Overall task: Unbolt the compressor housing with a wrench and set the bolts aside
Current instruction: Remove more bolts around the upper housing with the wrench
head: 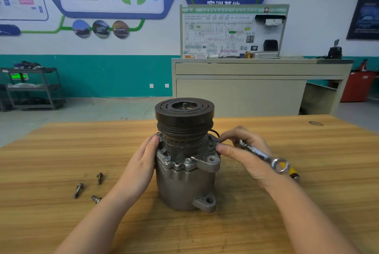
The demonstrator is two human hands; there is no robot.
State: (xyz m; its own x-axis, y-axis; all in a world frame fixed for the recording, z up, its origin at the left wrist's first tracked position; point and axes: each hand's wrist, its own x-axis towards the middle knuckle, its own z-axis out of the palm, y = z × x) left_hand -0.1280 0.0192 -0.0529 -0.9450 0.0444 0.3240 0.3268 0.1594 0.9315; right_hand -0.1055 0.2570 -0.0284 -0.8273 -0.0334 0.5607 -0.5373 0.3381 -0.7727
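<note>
Right hand (244, 151) curls round the wrench (260, 154) while thumb and forefinger pinch at a bolt on the flange's right side. Left hand (141, 157), fingers straight, braces the compressor (184, 182), which stands upright mid-table (307, 202). It looks heavy, rigid cast metal, grimy on top; steady it by the flange. Three loose bolts (79, 190) lie left, small and liable to roll.

We had a single view, worn on the head, which looked forward and down over the table (307, 202) from close above its near edge. Both hands (141, 163) sat near the middle of the wide-angle picture, and the far wall (143, 48) filled the upper part.
</note>
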